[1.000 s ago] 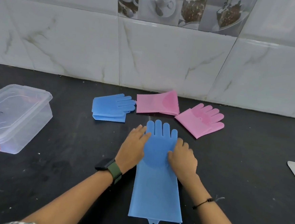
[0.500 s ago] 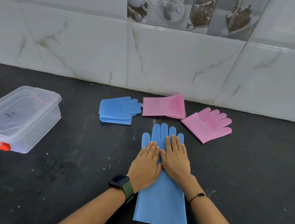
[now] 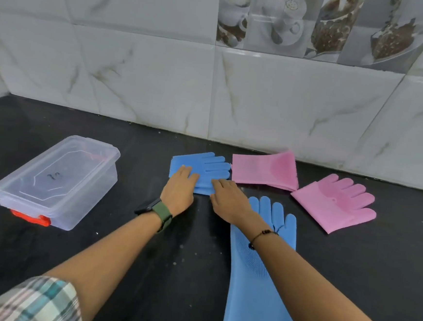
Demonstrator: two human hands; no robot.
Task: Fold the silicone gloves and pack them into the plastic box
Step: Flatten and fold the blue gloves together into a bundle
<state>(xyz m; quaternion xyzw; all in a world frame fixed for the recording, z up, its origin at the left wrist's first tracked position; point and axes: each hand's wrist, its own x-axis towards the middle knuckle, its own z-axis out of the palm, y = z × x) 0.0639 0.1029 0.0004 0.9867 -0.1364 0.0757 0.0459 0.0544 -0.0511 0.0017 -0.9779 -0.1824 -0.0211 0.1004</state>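
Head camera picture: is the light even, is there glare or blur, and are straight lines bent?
Head view: soft even light; faint sheen on the wall tiles and the plastic box lid; tile joints bow from the wide lens; both hands and the gloves look sharp.

Bare table [image 3: 127, 250] btwn plastic box [image 3: 54, 181] and folded blue glove [image 3: 204, 171]. Right side crowded: pink gloves [image 3: 264, 170] [image 3: 333, 205], unfolded blue glove [image 3: 261, 286]; wall [image 3: 160, 85] behind.
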